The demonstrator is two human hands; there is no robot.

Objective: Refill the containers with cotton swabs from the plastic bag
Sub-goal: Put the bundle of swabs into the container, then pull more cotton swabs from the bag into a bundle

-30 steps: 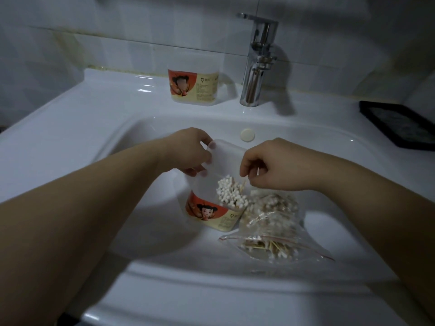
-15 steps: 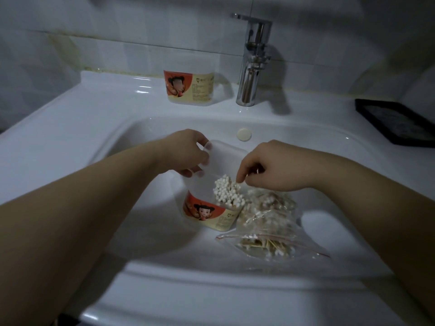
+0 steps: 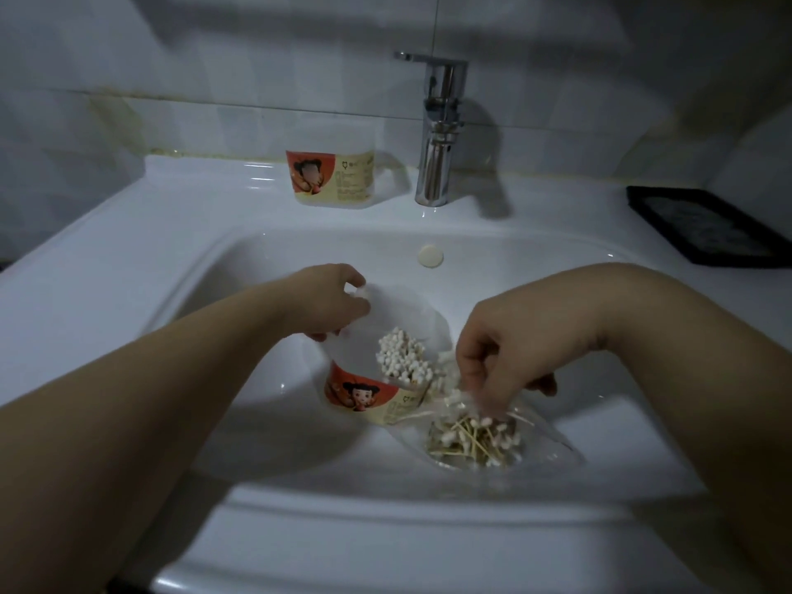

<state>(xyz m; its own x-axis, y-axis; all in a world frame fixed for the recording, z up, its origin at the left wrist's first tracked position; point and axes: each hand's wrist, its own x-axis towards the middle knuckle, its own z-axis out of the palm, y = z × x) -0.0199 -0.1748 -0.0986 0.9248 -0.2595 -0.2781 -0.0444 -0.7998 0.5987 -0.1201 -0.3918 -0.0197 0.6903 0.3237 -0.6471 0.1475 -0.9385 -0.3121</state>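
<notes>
**Right hand (image 3: 505, 349) drops from container (image 3: 368, 392) to plastic bag (image 3: 548, 443)**

Since 0.5 s ago the right hand has moved from above the container toward the near right. Its curled fingers now dip into the mouth of the plastic bag. The tips are blurred behind the film, so I cannot tell whether they pinch anything.

The bag lies in the sink (image 3: 257, 422) basin, just right of the container, with loose cotton swabs (image 3: 471, 435) at its near end. The left hand (image 3: 330, 302) grips the container's far rim, fingers curled around it, holding it tilted with its mouth toward the right. 1 bundle of packed swabs (image 3: 403, 358) sits inside.

On the far ledge, a second container (image 3: 330, 177) stands left of the faucet (image 3: 437, 135). A black tray (image 3: 703, 225) lies at the far right.
</notes>
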